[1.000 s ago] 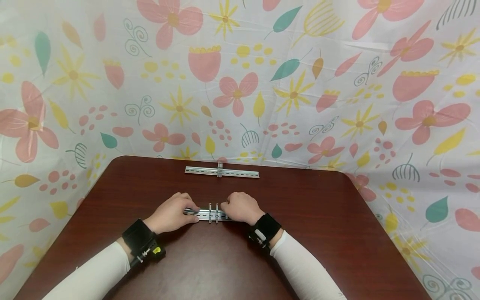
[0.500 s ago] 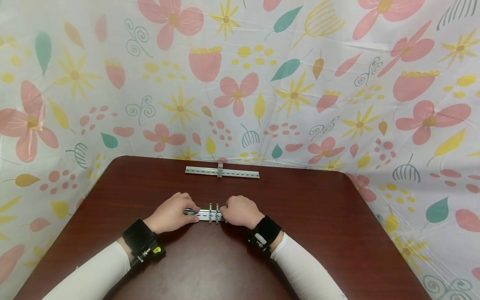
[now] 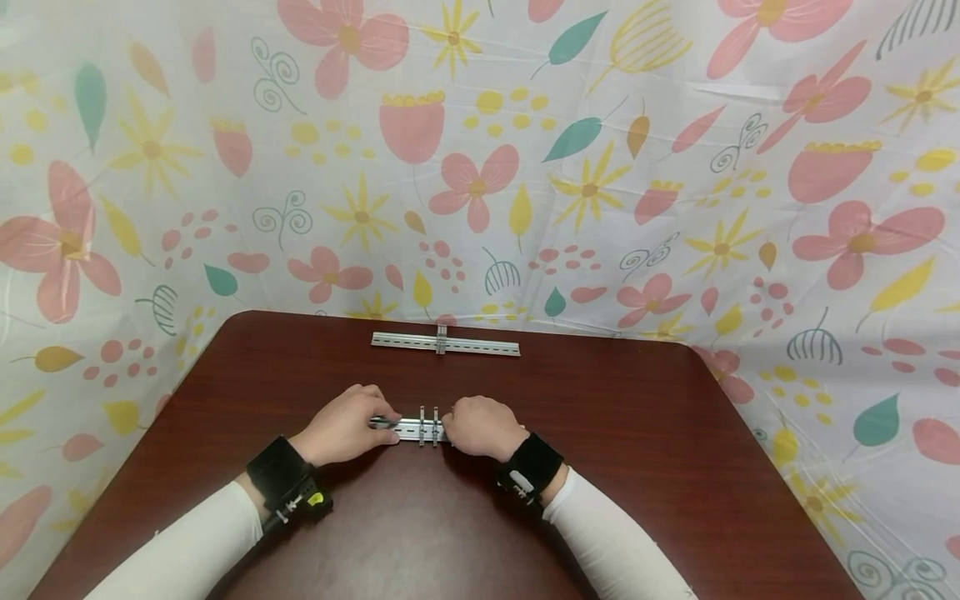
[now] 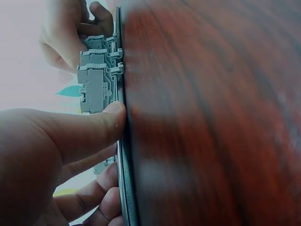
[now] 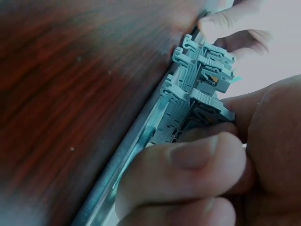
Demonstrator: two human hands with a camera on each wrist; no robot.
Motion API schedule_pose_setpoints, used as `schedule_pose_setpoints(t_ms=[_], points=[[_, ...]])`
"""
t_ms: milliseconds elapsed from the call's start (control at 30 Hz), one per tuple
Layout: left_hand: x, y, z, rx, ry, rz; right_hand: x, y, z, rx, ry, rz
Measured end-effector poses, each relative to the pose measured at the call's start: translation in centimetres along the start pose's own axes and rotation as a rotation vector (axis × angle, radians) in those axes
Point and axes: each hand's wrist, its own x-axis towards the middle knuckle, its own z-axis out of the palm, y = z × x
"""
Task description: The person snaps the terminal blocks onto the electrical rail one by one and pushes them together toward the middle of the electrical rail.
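A short slotted metal DIN rail lies near the middle of the table in the head view. My left hand pinches its left end between thumb and fingers. Two thin grey terminal blocks, one on the left and one on the right, stand upright across the rail, a narrow gap between them. In the right wrist view a third terminal block sits nearest the fingers, and my right hand grips it at the rail. The hand hides this block and the rail's right end in the head view.
Farther back on the brown table lies another DIN rail, with a cluster of terminal blocks at its middle. Behind the table's far edge hangs a flower-patterned cloth.
My right hand has lowered slightly toward the near side and now covers more of the rail's right end. My left hand keeps its pinch in the same place.
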Motion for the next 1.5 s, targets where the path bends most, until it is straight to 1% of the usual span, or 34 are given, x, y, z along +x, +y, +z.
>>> schedule_pose_setpoints(t_ms=[67, 100, 167, 333, 433, 533, 700, 833, 1000, 1100, 1200, 1233, 1267, 1300, 1333, 1400, 1433, 1467, 1500], points=[[0.0, 0.0, 0.1, 0.003, 0.002, 0.001, -0.1, -0.1, 0.0, -0.035, 0.000, -0.011], [0.1, 0.0, 0.1, 0.005, 0.004, 0.004, -0.6, -1.1, -1.1, -0.040, -0.020, 0.000], [0.1, 0.0, 0.1, 0.006, 0.003, -0.001, -0.6, -1.2, -1.1, -0.060, -0.027, 0.007], [0.2, 0.0, 0.2, 0.010, 0.000, -0.012, -0.9, -1.8, -1.2, -0.035, -0.027, 0.071], [0.2, 0.1, 0.2, 0.016, 0.000, -0.015, -1.0, -2.1, -1.2, -0.037, -0.012, 0.090], [0.2, 0.2, 0.1, 0.017, -0.001, -0.016, -1.1, -2.2, -1.1, -0.046, -0.006, 0.094], [0.2, 0.4, 0.1, 0.015, -0.003, -0.015, -1.1, -1.8, -0.9, -0.024, -0.019, 0.080], [0.2, 0.4, 0.1, 0.010, -0.005, -0.007, -1.2, -1.2, -1.0, 0.030, -0.030, 0.063], [0.2, 0.6, -0.2, 0.004, -0.002, 0.002, -1.2, -0.7, -1.1, 0.119, -0.032, 0.091], [0.2, 0.6, -0.3, 0.006, -0.006, -0.001, -1.2, -0.6, -1.5, 0.172, -0.040, 0.110], [0.2, 0.7, -0.4, 0.009, -0.016, -0.007, -1.3, 0.0, -1.9, 0.239, -0.052, 0.098], [0.2, 0.6, -0.4, 0.009, -0.017, -0.011, -0.8, 1.2, -0.9, 0.244, -0.039, 0.073], [0.2, 0.6, -0.3, 0.009, -0.018, -0.014, -0.7, 1.5, -1.0, 0.245, -0.040, 0.056], [0.2, 0.6, -0.3, 0.010, -0.019, -0.017, -0.6, 1.7, -1.0, 0.238, -0.040, 0.034], [0.2, 0.6, -0.3, 0.009, -0.018, -0.022, -0.2, 2.9, 0.0, 0.218, -0.021, -0.011], [0.1, 0.6, -0.1, 0.003, -0.012, -0.026, -0.2, 3.3, -0.2, 0.163, -0.016, -0.070], [0.1, 0.6, -0.1, -0.005, -0.007, -0.026, -0.2, 3.3, -0.3, 0.134, -0.010, -0.095], [0.1, 0.7, 0.0, -0.014, -0.002, -0.026, -0.8, 2.5, -1.5, 0.120, -0.024, -0.101], [0.2, 0.8, 0.0, -0.026, 0.003, -0.025, -0.9, 2.4, -1.7, 0.117, -0.023, -0.105]])
